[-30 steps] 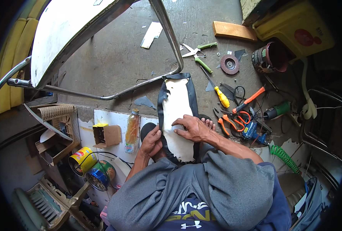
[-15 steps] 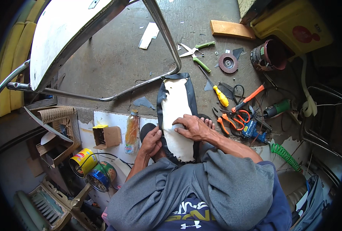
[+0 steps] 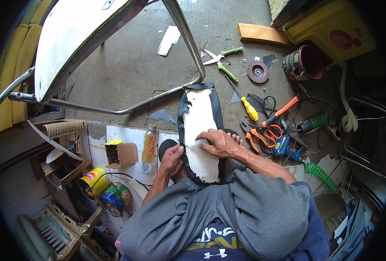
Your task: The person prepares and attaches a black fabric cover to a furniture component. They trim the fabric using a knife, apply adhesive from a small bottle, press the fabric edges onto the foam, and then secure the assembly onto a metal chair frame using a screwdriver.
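Note:
A long white panel (image 3: 199, 117), edged with folded black covering (image 3: 217, 104), lies lengthwise across my lap. The covering looks like vinyl and is ragged in places along the near end. My left hand (image 3: 172, 158) grips the panel's left edge, thumb on top and fingers curled beneath it. Across the middle of the white face lies my right hand (image 3: 219, 143), its index finger and thumb apart and touching the surface. I see nothing held in it; its other fingers are partly hidden.
On the right lie a yellow screwdriver (image 3: 249, 108), orange-handled pliers (image 3: 256, 139), a blue air tool (image 3: 282, 147) and green-handled shears (image 3: 221, 58). A bent metal chair frame (image 3: 188, 39) stands far left. A bottle (image 3: 149, 150) and a small carton (image 3: 121, 154) are left of me.

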A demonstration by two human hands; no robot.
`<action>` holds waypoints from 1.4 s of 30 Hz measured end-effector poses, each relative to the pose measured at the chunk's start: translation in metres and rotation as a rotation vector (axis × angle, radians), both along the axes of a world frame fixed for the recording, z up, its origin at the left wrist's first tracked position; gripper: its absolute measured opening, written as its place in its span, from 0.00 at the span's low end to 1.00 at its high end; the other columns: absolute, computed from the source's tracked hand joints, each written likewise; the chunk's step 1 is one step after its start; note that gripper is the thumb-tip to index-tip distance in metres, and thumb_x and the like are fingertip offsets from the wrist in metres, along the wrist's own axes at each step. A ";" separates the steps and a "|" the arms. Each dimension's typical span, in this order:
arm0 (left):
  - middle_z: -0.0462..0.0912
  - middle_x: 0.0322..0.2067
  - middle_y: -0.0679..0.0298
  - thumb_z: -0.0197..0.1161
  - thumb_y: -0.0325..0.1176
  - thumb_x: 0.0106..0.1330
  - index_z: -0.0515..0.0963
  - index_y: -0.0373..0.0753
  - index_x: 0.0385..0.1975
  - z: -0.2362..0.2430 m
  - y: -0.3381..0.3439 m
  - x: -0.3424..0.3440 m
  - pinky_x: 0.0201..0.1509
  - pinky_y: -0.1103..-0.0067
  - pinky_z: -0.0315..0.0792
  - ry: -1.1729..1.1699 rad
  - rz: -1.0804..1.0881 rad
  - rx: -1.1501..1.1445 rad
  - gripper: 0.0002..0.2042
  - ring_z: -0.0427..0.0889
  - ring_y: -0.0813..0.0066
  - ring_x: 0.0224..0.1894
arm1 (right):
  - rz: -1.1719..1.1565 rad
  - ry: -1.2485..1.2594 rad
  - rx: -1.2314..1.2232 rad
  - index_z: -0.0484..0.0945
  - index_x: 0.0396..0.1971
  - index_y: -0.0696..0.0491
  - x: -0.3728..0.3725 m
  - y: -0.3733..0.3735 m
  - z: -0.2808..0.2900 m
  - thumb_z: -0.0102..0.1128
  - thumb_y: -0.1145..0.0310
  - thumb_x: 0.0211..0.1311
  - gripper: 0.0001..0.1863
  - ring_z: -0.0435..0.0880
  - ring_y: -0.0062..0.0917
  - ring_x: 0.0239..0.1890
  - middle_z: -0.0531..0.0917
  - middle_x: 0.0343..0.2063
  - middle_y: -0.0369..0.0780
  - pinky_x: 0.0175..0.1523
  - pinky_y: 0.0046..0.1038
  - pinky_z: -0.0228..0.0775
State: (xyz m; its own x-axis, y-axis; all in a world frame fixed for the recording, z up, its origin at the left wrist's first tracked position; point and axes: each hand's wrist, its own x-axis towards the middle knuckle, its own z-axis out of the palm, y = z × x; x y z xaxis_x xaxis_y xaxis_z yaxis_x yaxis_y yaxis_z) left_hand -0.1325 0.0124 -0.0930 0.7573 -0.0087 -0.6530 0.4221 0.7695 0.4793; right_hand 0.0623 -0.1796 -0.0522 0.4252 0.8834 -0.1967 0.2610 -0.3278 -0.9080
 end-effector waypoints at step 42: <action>0.88 0.44 0.59 0.54 0.43 0.80 0.79 0.31 0.53 0.011 0.001 0.031 0.47 0.77 0.84 0.194 0.085 0.098 0.19 0.88 0.75 0.42 | -0.375 0.721 0.062 0.82 0.52 0.58 0.013 -0.009 -0.019 0.67 0.66 0.67 0.17 0.86 0.20 0.45 0.88 0.40 0.38 0.54 0.24 0.75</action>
